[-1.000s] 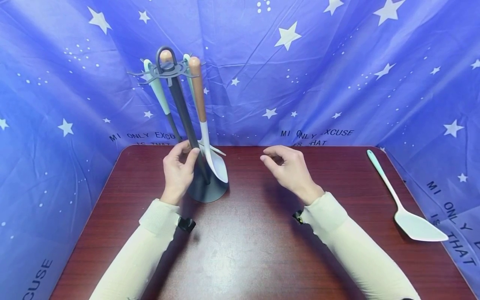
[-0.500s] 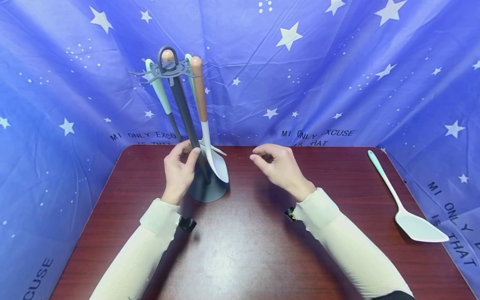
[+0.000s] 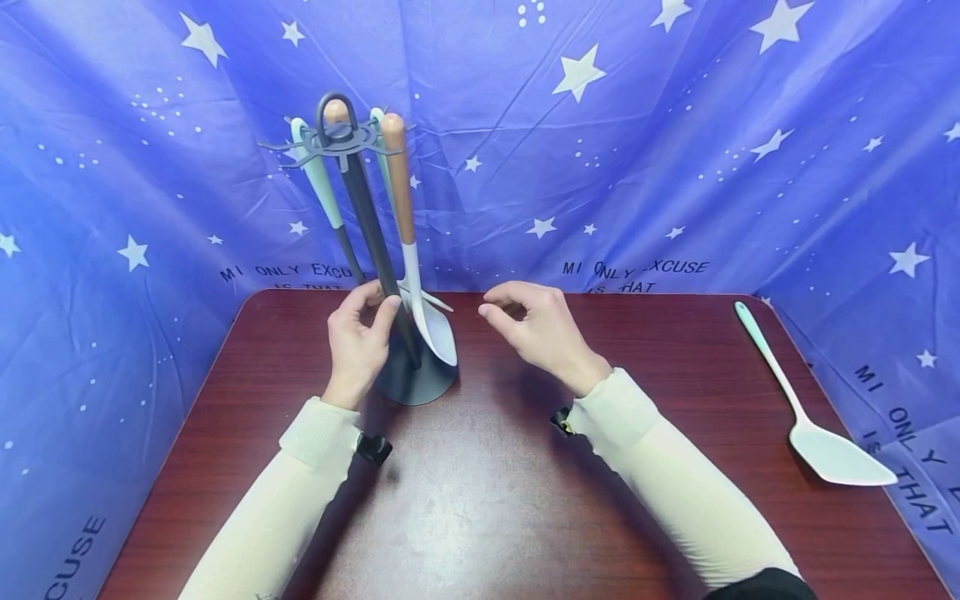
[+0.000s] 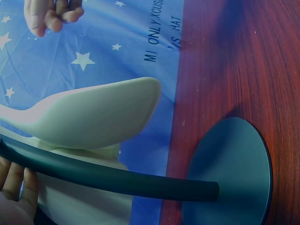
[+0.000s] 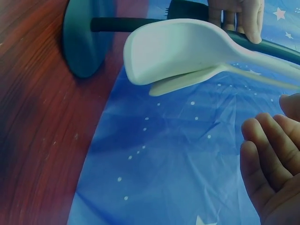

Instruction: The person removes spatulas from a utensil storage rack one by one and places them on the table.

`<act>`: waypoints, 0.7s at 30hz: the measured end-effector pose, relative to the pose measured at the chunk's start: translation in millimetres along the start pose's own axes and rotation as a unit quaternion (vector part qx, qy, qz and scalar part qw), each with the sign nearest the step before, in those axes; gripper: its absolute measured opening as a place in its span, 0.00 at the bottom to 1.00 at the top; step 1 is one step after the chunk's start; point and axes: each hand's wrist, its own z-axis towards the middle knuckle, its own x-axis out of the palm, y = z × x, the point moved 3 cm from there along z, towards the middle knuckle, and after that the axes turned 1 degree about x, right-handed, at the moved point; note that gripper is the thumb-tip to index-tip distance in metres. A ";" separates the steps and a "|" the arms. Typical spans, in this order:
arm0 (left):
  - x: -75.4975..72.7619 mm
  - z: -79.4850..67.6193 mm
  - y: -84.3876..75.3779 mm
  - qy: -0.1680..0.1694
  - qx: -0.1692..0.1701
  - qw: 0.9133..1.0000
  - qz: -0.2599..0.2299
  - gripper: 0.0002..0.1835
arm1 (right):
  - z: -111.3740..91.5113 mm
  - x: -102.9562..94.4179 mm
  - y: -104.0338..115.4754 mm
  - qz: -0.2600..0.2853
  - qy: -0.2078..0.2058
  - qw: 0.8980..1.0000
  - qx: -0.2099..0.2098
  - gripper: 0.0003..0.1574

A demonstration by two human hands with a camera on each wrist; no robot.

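My left hand [image 3: 354, 346] holds the dark pole [image 3: 364, 212] of a utensil stand between thumb and fingers. The stand's round base [image 3: 417, 388] rests on the table. From its top ring [image 3: 337, 143] hang a wooden-handled turner [image 3: 437, 335] with a white head, a mint-handled utensil [image 3: 321, 190] with a dark shaft, and others partly hidden behind. In the right wrist view a dark utensil head [image 5: 187, 10] shows beyond the pole. My right hand [image 3: 546, 329], fingers loosely bent and holding nothing, hovers right of the stand, apart from the white turner head.
A mint-and-white turner [image 3: 832, 450] lies at the table's right side, its head reaching the edge. Blue star-printed cloth [image 3: 495, 167] hangs behind and beside the dark red wooden table [image 3: 480, 500].
My right hand has moved left, closer to the stand. The left hand stays on the pole, and the stand and the lying turner have not moved.
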 end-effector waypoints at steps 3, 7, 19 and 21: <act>-0.4 0.0 0.1 0.000 -0.001 1.000 0.004 0.10 | 4.0 3.9 3.6 0.005 -0.001 1.000 0.000 0.09; -0.6 -0.2 -0.1 0.000 -0.002 1.000 0.002 0.10 | 8.7 9.0 7.1 0.018 -0.002 1.000 0.002 0.09; -0.2 -0.2 1.0 0.001 -0.001 1.000 -0.002 0.10 | 15.2 19.5 13.5 0.033 -0.004 0.999 -0.008 0.09; -0.3 0.0 1.1 0.001 0.000 1.000 0.000 0.10 | 16.5 20.5 14.6 0.035 -0.005 0.999 -0.013 0.09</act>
